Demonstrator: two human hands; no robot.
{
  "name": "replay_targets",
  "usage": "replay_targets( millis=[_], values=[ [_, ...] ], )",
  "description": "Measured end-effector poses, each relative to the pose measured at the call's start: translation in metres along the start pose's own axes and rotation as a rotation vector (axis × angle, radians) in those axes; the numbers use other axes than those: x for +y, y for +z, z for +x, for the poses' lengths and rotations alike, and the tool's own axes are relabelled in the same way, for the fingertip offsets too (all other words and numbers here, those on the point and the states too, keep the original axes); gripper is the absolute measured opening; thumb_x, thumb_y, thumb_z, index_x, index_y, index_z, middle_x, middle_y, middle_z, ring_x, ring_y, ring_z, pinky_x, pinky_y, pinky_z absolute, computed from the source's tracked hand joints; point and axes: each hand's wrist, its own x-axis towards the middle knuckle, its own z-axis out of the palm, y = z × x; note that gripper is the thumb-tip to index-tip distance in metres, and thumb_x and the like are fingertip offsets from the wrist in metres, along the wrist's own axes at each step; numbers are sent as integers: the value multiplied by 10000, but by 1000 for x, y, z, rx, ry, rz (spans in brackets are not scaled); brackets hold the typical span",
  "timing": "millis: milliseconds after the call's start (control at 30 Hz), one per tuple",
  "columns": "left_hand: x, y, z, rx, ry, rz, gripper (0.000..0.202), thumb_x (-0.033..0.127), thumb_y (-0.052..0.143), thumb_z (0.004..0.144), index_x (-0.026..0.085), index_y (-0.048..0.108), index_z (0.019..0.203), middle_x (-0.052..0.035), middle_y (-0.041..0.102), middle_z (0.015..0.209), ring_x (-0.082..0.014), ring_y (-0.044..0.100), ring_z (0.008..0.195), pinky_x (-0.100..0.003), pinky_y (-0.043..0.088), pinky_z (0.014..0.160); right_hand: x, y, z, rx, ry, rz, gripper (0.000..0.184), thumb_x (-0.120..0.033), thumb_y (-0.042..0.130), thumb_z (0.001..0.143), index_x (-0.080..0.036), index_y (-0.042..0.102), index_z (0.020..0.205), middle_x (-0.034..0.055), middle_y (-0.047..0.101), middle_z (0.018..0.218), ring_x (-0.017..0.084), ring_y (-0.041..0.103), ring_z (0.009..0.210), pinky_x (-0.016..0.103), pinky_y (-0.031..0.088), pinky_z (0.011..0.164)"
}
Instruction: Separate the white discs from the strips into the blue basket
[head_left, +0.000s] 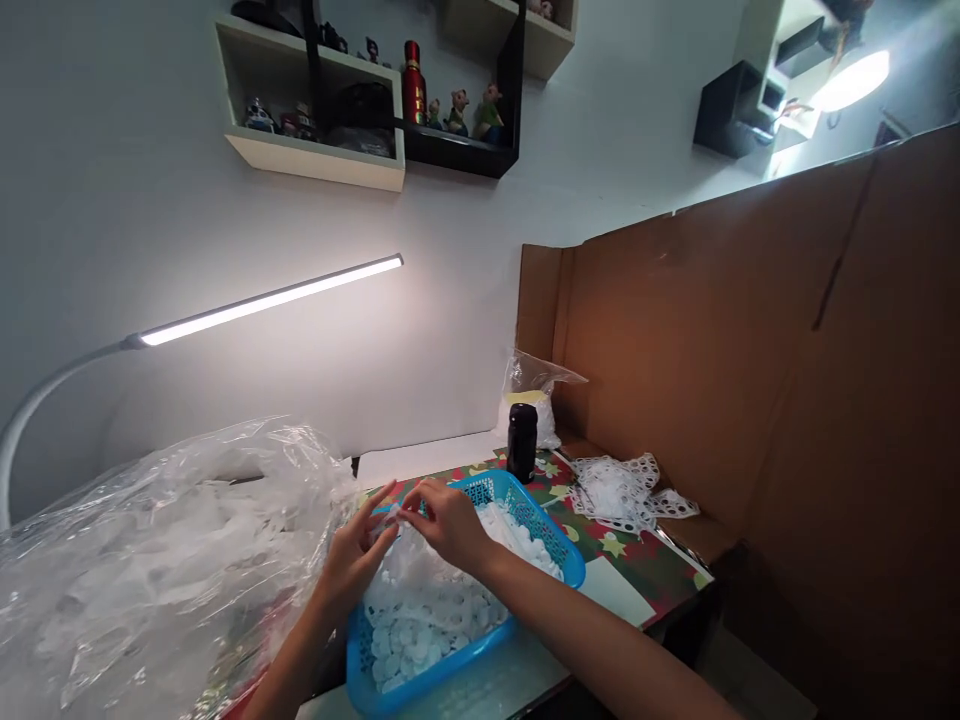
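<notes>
A blue plastic basket holds many small white discs. Over its far left part, a thin white perforated sheet hangs under my fingers and lies partly across the discs. My right hand pinches the sheet's upper edge between thumb and forefinger. Beside it, my left hand has its thumb and forefinger around the same edge, fingertips a little apart. Exactly where the left fingers grip is hard to make out.
A large clear bag of white material fills the left side. Behind the basket stand a black bottle and a clear bag with white contents. Perforated white scraps lie right, before a cardboard wall. A lamp shines above.
</notes>
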Motion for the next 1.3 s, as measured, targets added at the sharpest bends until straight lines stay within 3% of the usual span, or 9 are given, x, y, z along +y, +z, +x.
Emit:
replay_targets(
  millis=[100,300,567,833,1133,1300],
  values=[
    [-4,2,0,-8,-16,-14,607,454,607,794,167,469,1311,-61,700,858,-84,485,474,-180,357,442,3,-1,0,33,38,20,170,-279,527,940,-134,614,926,22,640,871,137,625,753,313,532,694],
    [-4,2,0,4,-12,12,546,444,622,794,171,506,1252,-45,693,798,-81,478,478,-173,335,439,3,-1,-3,-24,1,65,139,-246,538,934,-141,628,942,28,650,910,141,632,785,325,536,725],
    [4,1,-3,-74,7,40,547,371,591,827,191,441,1321,-12,663,791,-37,307,430,-165,280,435,8,-6,-4,-122,-40,41,154,-269,549,927,-143,637,919,29,657,895,154,633,816,344,528,751],
    [7,1,-4,-122,27,31,454,291,576,808,171,512,1241,30,552,714,-29,294,432,-165,244,438,2,-4,-4,-185,-16,-9,195,-308,552,923,-139,629,866,14,650,827,131,623,725,314,527,696],
    [4,1,-4,-123,15,6,435,223,559,803,188,497,1232,49,478,725,-27,324,445,-159,251,438,14,-12,0,-22,146,-35,183,-300,547,927,-135,622,903,25,647,876,144,625,766,331,525,720],
    [3,1,-4,-126,6,-10,322,211,565,802,175,543,1121,51,483,737,-21,309,434,-166,239,425,15,-11,0,58,207,-3,186,-310,558,918,-136,621,914,26,644,885,145,622,766,330,524,716]
  ],
)
